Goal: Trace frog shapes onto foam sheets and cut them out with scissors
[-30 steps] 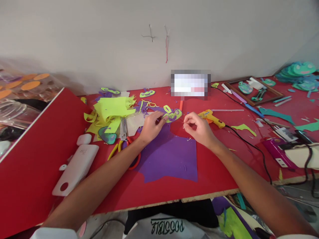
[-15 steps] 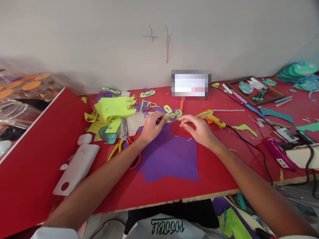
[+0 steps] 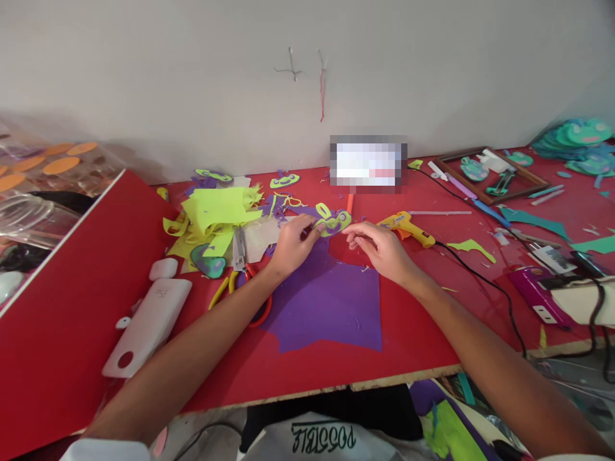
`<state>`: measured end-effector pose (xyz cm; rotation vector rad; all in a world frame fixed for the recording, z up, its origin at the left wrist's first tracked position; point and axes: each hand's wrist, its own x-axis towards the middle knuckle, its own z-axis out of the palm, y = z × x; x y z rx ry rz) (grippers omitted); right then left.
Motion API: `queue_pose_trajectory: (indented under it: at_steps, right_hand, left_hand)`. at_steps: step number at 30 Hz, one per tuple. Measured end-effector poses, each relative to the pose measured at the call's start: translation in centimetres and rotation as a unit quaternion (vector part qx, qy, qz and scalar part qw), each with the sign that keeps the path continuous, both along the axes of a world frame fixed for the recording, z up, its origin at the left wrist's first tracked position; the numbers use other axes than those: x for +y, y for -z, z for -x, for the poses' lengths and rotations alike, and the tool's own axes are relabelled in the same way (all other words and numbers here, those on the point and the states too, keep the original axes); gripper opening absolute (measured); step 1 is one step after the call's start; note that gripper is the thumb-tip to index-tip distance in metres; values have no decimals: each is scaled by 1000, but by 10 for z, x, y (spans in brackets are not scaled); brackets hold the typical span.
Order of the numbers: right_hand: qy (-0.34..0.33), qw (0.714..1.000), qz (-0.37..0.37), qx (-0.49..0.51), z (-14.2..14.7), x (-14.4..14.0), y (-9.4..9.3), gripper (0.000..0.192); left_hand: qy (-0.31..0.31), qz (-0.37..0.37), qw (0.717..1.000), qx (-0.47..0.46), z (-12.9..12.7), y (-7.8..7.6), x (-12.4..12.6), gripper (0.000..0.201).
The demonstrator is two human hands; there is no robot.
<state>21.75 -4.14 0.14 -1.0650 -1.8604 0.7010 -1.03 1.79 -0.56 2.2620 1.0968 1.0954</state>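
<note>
1. A person sits at a red desk (image 3: 418, 339) strewn with craft foam, seen from a camera on their head, both bare forearms reaching forward.
2. The left hand (image 3: 291, 244) lies at the centre of the view, its grip pinched on the left edge of a small lime-green and purple foam cutout (image 3: 333, 221).
3. The cutout lies on the desk just past both hands, at about 12 o'clock from them, over the far edge of a purple foam sheet (image 3: 331, 301).
4. The right hand (image 3: 379, 250) is at 3 o'clock from the left hand, fingers curled, its fingertips (image 3: 350, 232) touching or nearly touching the right end of the cutout; I cannot tell whether its grip is holding anything.
5. A yellow glue gun (image 3: 407, 228) lies just beyond the right hand, at about 1 o'clock from it, with a black cord (image 3: 485, 282) trailing towards the near right edge.
6. Scissors (image 3: 239, 256) lie at 9 o'clock from the left hand, beside a heap of lime-green foam scraps (image 3: 211, 214).
7. A white case (image 3: 148, 323) lies at 8 o'clock, near the left side of the desk.
8. A wooden frame (image 3: 490, 169) holding teal pieces lies at 2 o'clock, far right.
</note>
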Motion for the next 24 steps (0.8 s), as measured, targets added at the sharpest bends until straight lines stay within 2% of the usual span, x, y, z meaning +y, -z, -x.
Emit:
queue_pose_trajectory:
  at_steps: [9, 17, 24]
  right_hand:
    - [13, 1000, 22, 14, 0, 0, 0, 22]
    - [21, 1000, 3, -16, -1, -2, -4, 20]
    - [27, 999, 31, -18, -1, -4, -6, 18]
  left_hand:
    - [0, -2, 1000, 0, -1, -1, 0, 44]
    - [0, -1, 1000, -2, -1, -1, 0, 44]
    - [0, -2, 1000, 0, 0, 1, 1, 43]
